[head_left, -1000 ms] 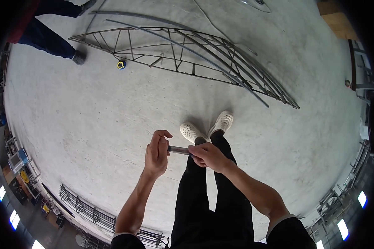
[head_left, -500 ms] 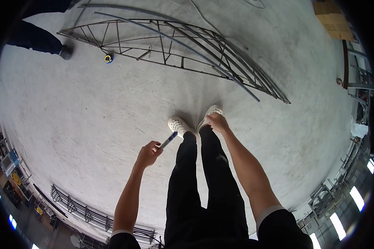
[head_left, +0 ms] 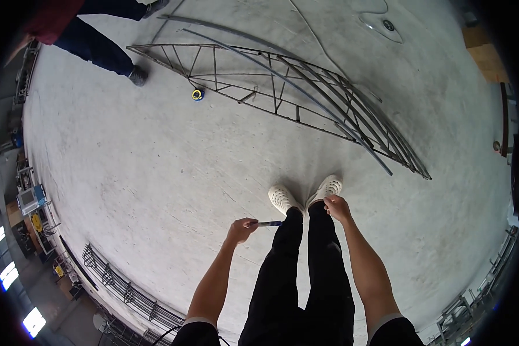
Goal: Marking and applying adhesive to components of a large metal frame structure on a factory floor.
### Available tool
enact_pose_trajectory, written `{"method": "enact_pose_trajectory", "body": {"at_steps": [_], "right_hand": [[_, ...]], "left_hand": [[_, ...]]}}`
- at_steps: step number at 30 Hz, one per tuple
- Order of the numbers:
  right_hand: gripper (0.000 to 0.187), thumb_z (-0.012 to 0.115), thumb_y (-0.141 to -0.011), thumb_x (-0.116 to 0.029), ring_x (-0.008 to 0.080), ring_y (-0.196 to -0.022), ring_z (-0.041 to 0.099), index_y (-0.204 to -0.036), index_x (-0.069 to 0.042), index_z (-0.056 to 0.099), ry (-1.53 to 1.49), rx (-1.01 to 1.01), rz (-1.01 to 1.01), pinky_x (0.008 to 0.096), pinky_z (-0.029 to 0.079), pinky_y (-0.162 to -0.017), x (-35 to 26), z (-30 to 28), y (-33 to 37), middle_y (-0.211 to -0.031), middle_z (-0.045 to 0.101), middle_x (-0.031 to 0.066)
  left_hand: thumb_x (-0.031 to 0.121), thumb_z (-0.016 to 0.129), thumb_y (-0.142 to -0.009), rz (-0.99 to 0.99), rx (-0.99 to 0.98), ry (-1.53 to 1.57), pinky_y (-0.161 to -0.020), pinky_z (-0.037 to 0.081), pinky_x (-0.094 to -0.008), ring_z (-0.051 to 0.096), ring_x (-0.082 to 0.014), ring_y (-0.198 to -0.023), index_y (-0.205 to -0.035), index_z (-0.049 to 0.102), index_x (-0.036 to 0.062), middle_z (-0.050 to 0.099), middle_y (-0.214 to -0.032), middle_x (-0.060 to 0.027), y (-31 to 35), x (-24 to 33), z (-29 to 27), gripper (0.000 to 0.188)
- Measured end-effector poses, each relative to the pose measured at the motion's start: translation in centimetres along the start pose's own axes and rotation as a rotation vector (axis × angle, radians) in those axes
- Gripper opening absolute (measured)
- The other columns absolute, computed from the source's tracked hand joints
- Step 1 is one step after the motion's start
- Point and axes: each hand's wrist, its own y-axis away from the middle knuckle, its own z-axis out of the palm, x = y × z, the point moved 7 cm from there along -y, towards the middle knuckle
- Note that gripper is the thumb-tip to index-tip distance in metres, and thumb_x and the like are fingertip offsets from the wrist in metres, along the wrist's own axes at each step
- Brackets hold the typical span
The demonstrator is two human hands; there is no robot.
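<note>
My left hand (head_left: 241, 232) is closed round one end of a slim dark marker pen (head_left: 269, 224). The pen lies almost level and points right, across the front of my left trouser leg. My right hand (head_left: 337, 208) is closed just below my right white shoe in the picture; whether anything is inside its curled fingers is hidden. Beyond my feet a long bowed metal truss (head_left: 277, 109) lies on the grey floor, with several loose metal bars (head_left: 335, 109) across its right part. A blue and yellow tape measure (head_left: 197, 94) rests beside the truss's near edge.
Another person's dark-trousered leg (head_left: 101, 49) stands at the truss's far left end. A cable (head_left: 314, 32) runs over the floor beyond it. Cardboard boxes (head_left: 486, 55) stand at the far right. More welded frames (head_left: 127, 294) lie at the lower left.
The view has swung, so the floor things sit further right and lower. My left hand has turned the pen from slanting upward to nearly level. More of the other person shows.
</note>
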Motion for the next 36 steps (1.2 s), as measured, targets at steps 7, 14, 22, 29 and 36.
{"method": "enact_pose_trajectory", "body": {"at_steps": [7, 14, 22, 29, 36], "right_hand": [[0.037, 0.063, -0.096, -0.037, 0.0109, -0.057, 0.059, -0.114, -0.004, 0.066, -0.263, -0.352, 0.330, 0.0236, 0.051, -0.054, -4.5, 6.5, 3.7, -0.076, 0.065, 0.0037], [0.029, 0.064, -0.096, -0.034, 0.0093, -0.057, 0.053, -0.102, -0.006, 0.063, -0.238, -0.521, 0.137, 0.0237, 0.043, -0.051, -8.3, 6.9, 4.0, -0.067, 0.054, -0.0009], [0.037, 0.066, -0.093, -0.038, 0.0163, -0.068, 0.062, -0.110, -0.005, 0.065, -0.339, -0.353, -0.024, 0.0282, 0.050, -0.061, -6.8, 5.7, 1.5, -0.074, 0.064, 0.0051], [0.032, 0.068, -0.091, -0.034, 0.0129, -0.070, 0.066, -0.102, -0.004, 0.070, 0.166, 0.057, -0.189, 0.0286, 0.054, -0.063, -0.6, 3.2, -2.3, -0.082, 0.071, 0.0066], [0.040, 0.066, -0.086, -0.040, 0.0311, -0.099, 0.068, -0.111, -0.008, 0.067, 0.120, 0.046, -0.047, 0.0385, 0.054, -0.085, 1.5, 2.8, -2.1, -0.101, 0.072, 0.0143]], "left_hand": [[0.020, 0.067, -0.093, 0.066, -0.165, 0.139, -0.078, 0.051, -0.0274, 0.063, -0.0126, -0.084, -0.114, 0.068, 0.0037, 0.070, -0.092, -0.0036, -2.1, 8.9, 3.0, 0.026], [0.019, 0.065, -0.095, 0.101, -0.281, 0.203, -0.077, 0.051, -0.0282, 0.063, -0.0119, -0.087, -0.117, 0.065, 0.0023, 0.069, -0.093, -0.0036, -3.0, 8.3, 1.7, 0.027], [0.028, 0.061, -0.097, 0.019, 0.017, 0.223, -0.077, 0.051, -0.0292, 0.065, -0.0138, -0.090, -0.121, 0.062, 0.0033, 0.070, -0.097, -0.0059, -3.7, 6.2, 0.7, 0.034], [0.037, 0.055, -0.099, -0.194, 0.107, 0.241, -0.072, 0.051, -0.0288, 0.067, -0.0165, -0.091, -0.124, 0.061, 0.0026, 0.071, -0.100, -0.0094, -5.1, -1.4, -1.0, 0.043], [0.039, 0.053, -0.099, -0.168, -0.032, 0.159, -0.072, 0.049, -0.0283, 0.067, -0.0155, -0.092, -0.121, 0.064, 0.0020, 0.072, -0.103, -0.0079, -4.9, 1.8, 2.1, 0.044]]}}
